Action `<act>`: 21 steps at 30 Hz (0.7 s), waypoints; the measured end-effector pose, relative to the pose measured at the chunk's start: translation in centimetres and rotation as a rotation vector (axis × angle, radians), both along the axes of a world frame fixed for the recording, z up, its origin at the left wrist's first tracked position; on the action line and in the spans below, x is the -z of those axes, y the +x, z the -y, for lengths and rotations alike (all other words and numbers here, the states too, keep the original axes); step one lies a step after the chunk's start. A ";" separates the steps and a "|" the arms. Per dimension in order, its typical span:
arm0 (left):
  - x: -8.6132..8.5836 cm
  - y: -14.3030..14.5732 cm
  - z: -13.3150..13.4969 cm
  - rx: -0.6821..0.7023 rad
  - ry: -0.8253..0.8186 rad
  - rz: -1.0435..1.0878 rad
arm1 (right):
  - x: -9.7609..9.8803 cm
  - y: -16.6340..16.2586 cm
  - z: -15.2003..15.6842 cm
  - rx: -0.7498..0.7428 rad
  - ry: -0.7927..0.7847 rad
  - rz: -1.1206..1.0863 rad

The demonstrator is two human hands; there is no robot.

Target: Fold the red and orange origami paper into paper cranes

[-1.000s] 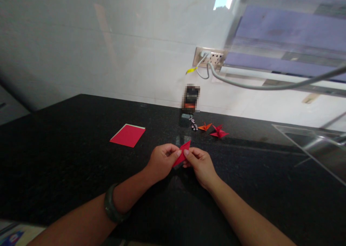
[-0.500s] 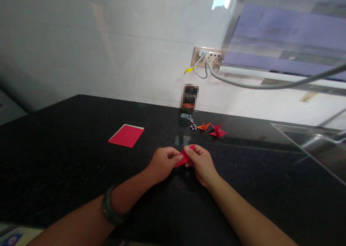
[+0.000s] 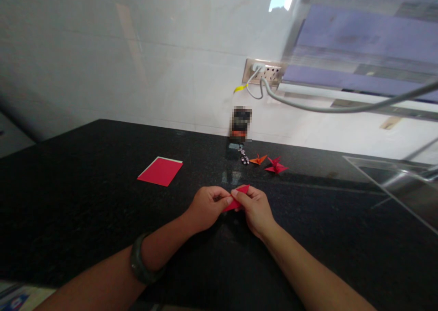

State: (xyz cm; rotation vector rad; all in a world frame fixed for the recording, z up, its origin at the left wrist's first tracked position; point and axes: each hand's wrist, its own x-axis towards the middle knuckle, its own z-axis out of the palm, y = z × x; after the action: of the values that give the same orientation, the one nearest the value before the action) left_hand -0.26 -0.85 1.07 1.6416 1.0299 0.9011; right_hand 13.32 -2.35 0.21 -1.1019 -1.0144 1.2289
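Observation:
Between my two hands is a small piece of folded red paper (image 3: pixel 232 205), held just over the dark countertop. My left hand (image 3: pixel 207 209) pinches its left end between thumb and fingers. My right hand (image 3: pixel 256 209) grips the right part, thumb pressed on top and fingers behind. One pointed corner of the paper sticks up past the right thumb. The fingers hide much of the folds. Beyond my right hand lie an orange origami crane (image 3: pixel 258 160) and red origami cranes (image 3: pixel 276 166), whose exact number I cannot make out.
A stack of square paper, red on top (image 3: pixel 160 171), lies to the left. A blurred-out upright object (image 3: pixel 241 123) leans near the wall, with a beaded strap (image 3: pixel 244 157) before it. At right is a metal sink (image 3: pixel 404 178). A grey cable (image 3: pixel 321 108) runs from the wall socket (image 3: pixel 263 72).
My right thumb has slid slightly left along the folded paper, and more of its pointed right corner shows. Both hands keep their grip in nearly the same place.

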 end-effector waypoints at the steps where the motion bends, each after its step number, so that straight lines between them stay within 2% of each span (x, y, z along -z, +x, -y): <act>1: 0.0 0.0 0.0 -0.005 -0.022 0.035 | -0.1 0.0 0.0 -0.013 -0.003 -0.001; 7: 0.3 0.2 -0.3 -0.090 -0.247 0.335 | -0.2 0.3 0.0 -0.064 -0.011 0.002; 13: 0.5 0.4 -0.5 -0.110 -0.307 0.382 | 0.2 0.5 -0.2 -0.041 0.036 0.124; 18: 0.1 0.5 -0.2 -0.038 -0.284 0.392 | 0.1 0.9 -0.2 -0.011 0.270 0.477; 21: 0.1 0.3 -0.2 -0.055 -0.262 0.335 | 0.2 1.0 0.0 0.037 0.376 0.625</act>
State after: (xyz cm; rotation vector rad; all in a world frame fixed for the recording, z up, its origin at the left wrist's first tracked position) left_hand 0.07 -0.62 0.98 1.2021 0.9181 0.9926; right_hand 14.36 -2.31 0.00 -1.2157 -1.6103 0.6199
